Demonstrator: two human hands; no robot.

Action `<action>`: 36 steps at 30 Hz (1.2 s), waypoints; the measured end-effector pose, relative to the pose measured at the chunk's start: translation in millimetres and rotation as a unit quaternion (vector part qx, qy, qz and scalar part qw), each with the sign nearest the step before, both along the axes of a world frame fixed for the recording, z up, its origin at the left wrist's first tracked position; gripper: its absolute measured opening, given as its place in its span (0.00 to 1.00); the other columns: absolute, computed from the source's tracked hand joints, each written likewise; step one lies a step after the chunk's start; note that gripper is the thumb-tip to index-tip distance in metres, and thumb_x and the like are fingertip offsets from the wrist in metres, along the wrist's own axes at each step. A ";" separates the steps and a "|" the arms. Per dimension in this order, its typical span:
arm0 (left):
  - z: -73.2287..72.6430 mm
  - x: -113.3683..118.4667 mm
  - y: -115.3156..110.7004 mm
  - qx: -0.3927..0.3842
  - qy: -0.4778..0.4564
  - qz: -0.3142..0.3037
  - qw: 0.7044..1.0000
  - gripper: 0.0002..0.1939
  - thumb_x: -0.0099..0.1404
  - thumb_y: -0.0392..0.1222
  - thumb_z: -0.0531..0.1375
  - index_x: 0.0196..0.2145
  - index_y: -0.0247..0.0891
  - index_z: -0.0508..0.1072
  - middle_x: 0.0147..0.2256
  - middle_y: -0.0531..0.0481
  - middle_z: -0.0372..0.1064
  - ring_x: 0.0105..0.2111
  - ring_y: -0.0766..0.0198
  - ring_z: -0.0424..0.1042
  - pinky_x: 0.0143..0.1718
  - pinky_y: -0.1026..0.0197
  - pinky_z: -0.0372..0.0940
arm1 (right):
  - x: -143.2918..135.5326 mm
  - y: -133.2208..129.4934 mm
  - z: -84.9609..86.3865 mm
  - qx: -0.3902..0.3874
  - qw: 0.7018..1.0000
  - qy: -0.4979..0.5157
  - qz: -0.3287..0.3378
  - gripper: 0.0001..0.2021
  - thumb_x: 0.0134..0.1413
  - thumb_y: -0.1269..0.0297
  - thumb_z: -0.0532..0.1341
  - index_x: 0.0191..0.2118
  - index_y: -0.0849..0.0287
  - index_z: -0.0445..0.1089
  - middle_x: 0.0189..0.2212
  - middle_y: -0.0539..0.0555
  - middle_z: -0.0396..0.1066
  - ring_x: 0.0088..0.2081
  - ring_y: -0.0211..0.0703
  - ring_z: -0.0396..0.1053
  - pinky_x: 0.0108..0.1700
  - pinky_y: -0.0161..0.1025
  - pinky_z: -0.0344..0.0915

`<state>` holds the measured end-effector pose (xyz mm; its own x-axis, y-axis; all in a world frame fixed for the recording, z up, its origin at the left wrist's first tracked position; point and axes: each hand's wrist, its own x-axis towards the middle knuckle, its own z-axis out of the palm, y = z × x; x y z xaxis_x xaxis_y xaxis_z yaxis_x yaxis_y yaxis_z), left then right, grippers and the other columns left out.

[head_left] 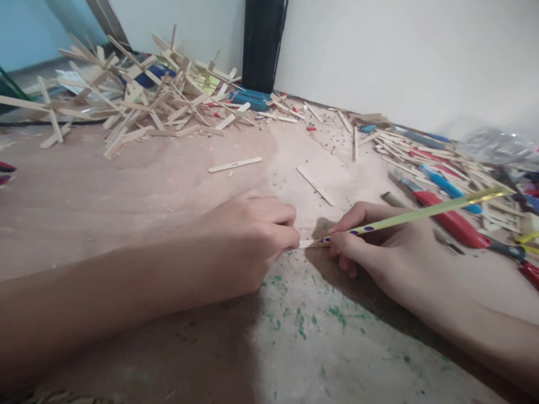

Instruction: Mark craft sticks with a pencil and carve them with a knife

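My left hand [259, 238] has its fingers curled and pressed down on a wooden craft stick [309, 243] lying on the table. Only a short end of that stick shows past the fingertips; the rest is hidden under the hand. Pinched in my right hand [385, 247] is a yellow pencil [415, 215] with dark purple spots, slanting up to the right. Its tip meets or nearly meets the stick's exposed end. Beyond my hands lie two loose craft sticks, one a flat stick [234, 164] with a small dark mark, the other a slanted stick [315, 186].
A tangled heap of joined craft sticks [138, 101] fills the back left. To the right are a red-handled tool [452, 219], a blue cutter [448, 188], more sticks and a clear plastic container [499, 145]. Behind stands a white wall [400, 56] with a black post [264, 45].
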<state>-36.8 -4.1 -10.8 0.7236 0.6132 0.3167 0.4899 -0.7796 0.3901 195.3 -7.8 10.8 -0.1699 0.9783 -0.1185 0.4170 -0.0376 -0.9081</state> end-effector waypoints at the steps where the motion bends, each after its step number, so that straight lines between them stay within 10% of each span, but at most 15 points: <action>1: 0.0 0.1 0.2 0.002 -0.002 0.000 1.000 0.17 0.73 0.29 0.52 0.35 0.37 0.80 0.34 0.50 0.72 0.35 0.61 0.68 0.42 0.55 0.58 | 0.3 -0.3 -0.4 0.001 1.000 -0.001 0.000 0.06 0.46 0.69 0.69 0.24 0.57 0.73 0.18 0.49 0.72 0.17 0.34 0.66 0.18 0.30 0.63; 36: -0.1 -1.0 -0.5 0.007 -0.007 -0.006 1.000 0.15 0.71 0.28 0.54 0.37 0.37 0.81 0.34 0.50 0.72 0.35 0.61 0.68 0.40 0.56 0.56 | 1.3 1.6 1.9 -0.025 1.000 -0.004 0.015 0.06 0.46 0.67 0.68 0.23 0.57 0.72 0.17 0.49 0.71 0.17 0.35 0.65 0.17 0.29 0.62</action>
